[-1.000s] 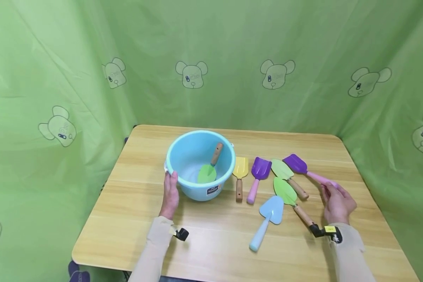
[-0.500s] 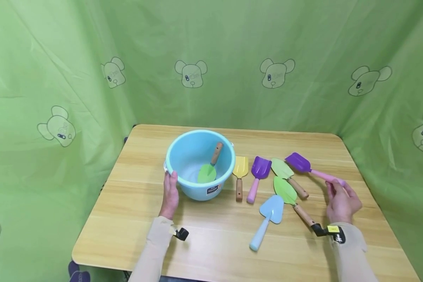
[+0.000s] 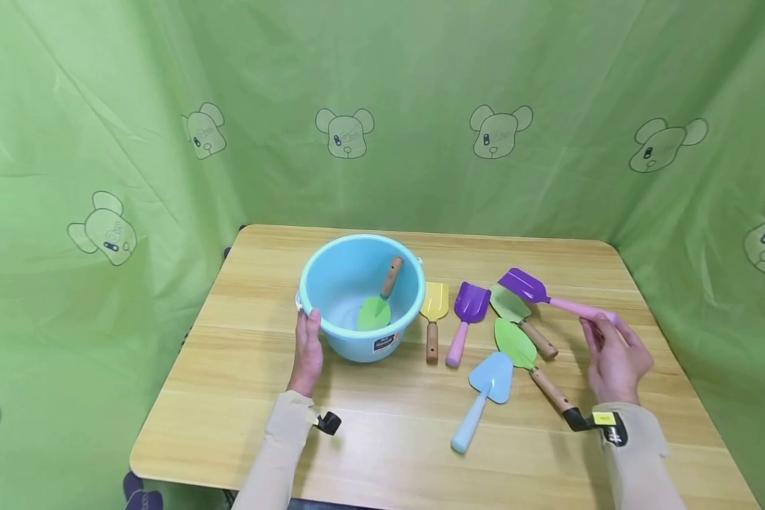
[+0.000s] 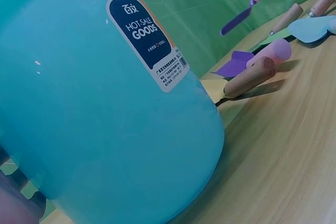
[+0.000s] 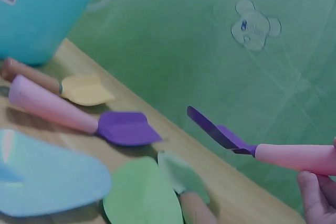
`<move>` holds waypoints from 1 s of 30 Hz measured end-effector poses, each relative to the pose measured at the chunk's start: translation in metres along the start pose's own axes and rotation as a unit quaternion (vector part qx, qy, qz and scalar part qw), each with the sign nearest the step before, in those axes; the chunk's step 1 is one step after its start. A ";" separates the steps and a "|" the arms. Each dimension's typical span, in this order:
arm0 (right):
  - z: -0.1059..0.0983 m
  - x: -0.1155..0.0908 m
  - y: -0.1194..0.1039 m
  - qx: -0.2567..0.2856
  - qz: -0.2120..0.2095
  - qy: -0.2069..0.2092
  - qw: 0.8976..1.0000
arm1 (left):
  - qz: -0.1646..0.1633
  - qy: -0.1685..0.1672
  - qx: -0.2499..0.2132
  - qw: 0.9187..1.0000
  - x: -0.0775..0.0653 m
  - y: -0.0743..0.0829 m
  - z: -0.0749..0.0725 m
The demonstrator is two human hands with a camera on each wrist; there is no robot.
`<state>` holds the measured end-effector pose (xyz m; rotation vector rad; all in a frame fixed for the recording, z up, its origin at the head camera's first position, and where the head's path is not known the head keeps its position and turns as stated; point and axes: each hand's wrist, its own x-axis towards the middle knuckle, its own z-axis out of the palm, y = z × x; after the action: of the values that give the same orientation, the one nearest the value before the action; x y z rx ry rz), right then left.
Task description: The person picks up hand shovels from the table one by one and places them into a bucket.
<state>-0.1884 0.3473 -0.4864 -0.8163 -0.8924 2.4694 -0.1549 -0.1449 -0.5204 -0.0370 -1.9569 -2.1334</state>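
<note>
My right hand (image 3: 620, 361) pinches the pink handle end of a purple-bladed shovel (image 3: 524, 285), which is raised over the table with its blade pointing left. In the right wrist view the held shovel (image 5: 294, 157) hangs clear of the other tools. My left hand (image 3: 307, 354) rests with straight fingers against the left side of a light blue bucket (image 3: 362, 348). Inside the bucket lies a green trowel (image 3: 375, 313) with a wooden handle. The left wrist view is mostly filled by the bucket wall (image 4: 105, 119), and the left fingers show only at its lower left corner.
Right of the bucket lie a yellow shovel (image 3: 433, 303), a second purple shovel (image 3: 472, 304), a pale green trowel (image 3: 508, 304), a bright green trowel (image 3: 515, 343) and a light blue trowel (image 3: 494, 375). They lie on a wooden table (image 3: 229, 397). Green curtains (image 3: 421, 184) surround it.
My right hand has lifted the purple shovel off the table. After a short shift right, its blade has swung up and left over the pale green trowel. The left hand and bucket stay put.
</note>
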 end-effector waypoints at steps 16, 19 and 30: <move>0.035 -0.039 0.000 -0.005 0.002 -0.130 0.992 | 0.002 0.001 0.003 1.000 0.000 0.001 0.000; 0.041 -0.046 0.000 -0.009 0.003 -0.154 0.988 | 0.002 0.001 0.003 1.000 0.000 0.001 0.000; 0.064 -0.070 -0.004 -0.014 0.015 -0.201 0.979 | 0.010 0.002 0.000 1.000 0.000 0.000 0.000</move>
<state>-0.1755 0.2845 -0.4161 -0.3411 -1.0560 2.7038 -0.1552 -0.1447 -0.5207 -0.0526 -1.9471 -2.1190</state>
